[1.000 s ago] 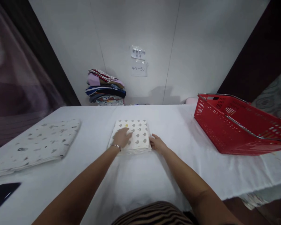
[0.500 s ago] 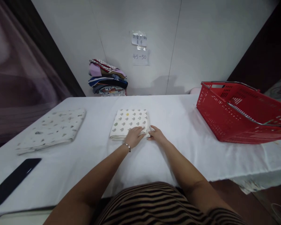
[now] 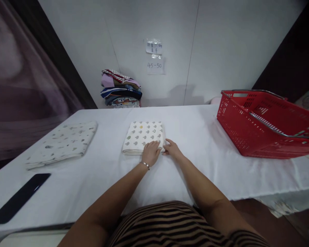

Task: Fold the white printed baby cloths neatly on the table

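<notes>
Both hands are at the near right corner of a folded white cloth printed with rows of small grey motifs, which lies flat near the middle of the table. On top of that corner the left hand rests palm down, its fingers extended rather than curled, with a silvery bracelet around the wrist. At the cloth's right edge is the right hand, fingers partly bent and touching the fabric; whether they pinch it cannot be told.

Among the grey motifs, one yellow and one green figure stand out. White fabric covers the table. To the left, well apart, lies a larger folded white cloth with scattered small dark prints, and nearer the person, a flat, dark, glossy rectangular object. Toward the right end stands a red perforated plastic basket with metal handles. Beyond the far edge, against the pale wall, is a multicoloured stack of folded fabrics. Two white paper notes hang there, the lower reading "45-50".
</notes>
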### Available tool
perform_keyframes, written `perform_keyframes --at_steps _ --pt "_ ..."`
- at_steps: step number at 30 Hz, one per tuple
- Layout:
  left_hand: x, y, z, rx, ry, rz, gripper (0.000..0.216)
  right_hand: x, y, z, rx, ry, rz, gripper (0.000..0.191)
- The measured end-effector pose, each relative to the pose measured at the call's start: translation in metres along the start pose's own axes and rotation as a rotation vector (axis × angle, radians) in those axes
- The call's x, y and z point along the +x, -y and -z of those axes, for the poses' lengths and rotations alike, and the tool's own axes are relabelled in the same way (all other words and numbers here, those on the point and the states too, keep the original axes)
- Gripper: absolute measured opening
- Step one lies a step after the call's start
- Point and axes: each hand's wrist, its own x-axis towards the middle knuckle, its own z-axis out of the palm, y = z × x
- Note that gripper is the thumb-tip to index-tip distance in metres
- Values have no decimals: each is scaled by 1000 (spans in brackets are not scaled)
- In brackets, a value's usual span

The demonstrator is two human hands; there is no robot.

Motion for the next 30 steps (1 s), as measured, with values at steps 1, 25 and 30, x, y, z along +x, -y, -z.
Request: perform_keyframes --at_steps 1,25,30 --pt "-2 0 -1 25 7 -7 40 0 0 0 2 -3 2 62" --pt "4 -3 -5 109 5 -29 49 8 -8 12 -662 -52 381 49" --pt "0 -5 -5 132 30 -56 44 35 9 11 -494 -198 232 34"
